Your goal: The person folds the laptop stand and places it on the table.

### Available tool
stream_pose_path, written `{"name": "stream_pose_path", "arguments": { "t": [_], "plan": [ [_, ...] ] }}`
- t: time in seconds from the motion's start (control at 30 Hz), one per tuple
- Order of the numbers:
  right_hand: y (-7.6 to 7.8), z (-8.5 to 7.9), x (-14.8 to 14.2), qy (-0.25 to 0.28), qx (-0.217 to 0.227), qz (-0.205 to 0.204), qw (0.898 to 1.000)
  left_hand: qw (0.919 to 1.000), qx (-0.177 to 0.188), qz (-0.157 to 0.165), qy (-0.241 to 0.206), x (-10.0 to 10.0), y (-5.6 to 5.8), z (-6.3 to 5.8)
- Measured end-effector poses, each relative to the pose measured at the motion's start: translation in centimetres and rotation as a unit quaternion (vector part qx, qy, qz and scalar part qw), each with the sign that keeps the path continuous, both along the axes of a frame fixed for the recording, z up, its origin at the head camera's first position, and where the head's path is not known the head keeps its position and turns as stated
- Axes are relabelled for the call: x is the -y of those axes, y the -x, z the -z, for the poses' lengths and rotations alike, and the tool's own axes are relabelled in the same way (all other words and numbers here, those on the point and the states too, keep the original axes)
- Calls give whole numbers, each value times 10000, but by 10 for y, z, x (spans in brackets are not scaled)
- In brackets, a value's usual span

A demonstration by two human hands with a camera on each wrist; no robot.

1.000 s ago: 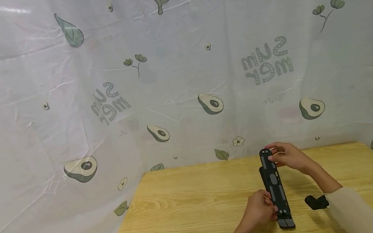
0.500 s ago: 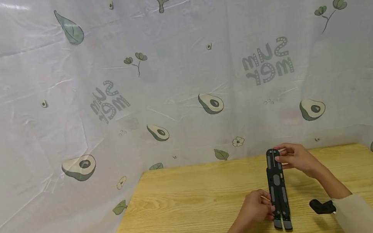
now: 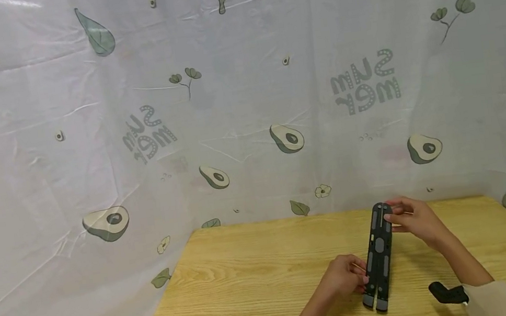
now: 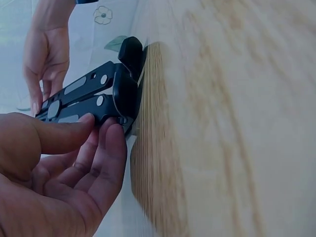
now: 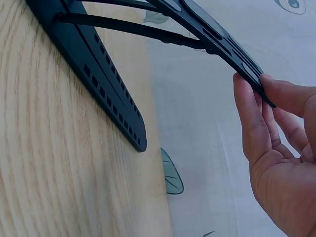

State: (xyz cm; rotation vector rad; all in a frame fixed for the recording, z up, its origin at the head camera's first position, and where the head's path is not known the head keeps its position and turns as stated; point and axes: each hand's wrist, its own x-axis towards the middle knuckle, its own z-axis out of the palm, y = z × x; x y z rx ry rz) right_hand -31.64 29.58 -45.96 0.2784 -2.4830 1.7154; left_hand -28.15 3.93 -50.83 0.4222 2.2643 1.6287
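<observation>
A black folding laptop stand with grey pads stands at the right of the table, its far end angled to the right. My left hand pinches its near end; in the left wrist view, that thumb lies on one arm just behind the upturned lip. My right hand pinches the far top end between thumb and fingers. From the right wrist view, the top arms are raised on thin struts over the slotted base, which rests on the wood. A narrow gap runs between the two halves.
The wooden table reaches back to a pale printed curtain with avocados and leaves, which also hangs along both sides. A black bent piece sits at the right sleeve.
The stand has swung from leaning left to leaning right at its far end, and its two halves now show more squarely. My right hand moved right with it; the left stayed near its place.
</observation>
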Motion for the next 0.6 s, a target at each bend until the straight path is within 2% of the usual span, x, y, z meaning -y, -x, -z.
{"name": "stream_pose_path", "arguments": {
  "t": [0.3, 0.6],
  "plan": [
    [-13, 7, 0, 124, -69, 394, 9991, 9996, -67, 228, 142, 3, 5, 1],
    [-17, 11, -4, 189, -139, 609, 9979, 9991, -226, 312, 198, 3, 9, -1]
  ]
}}
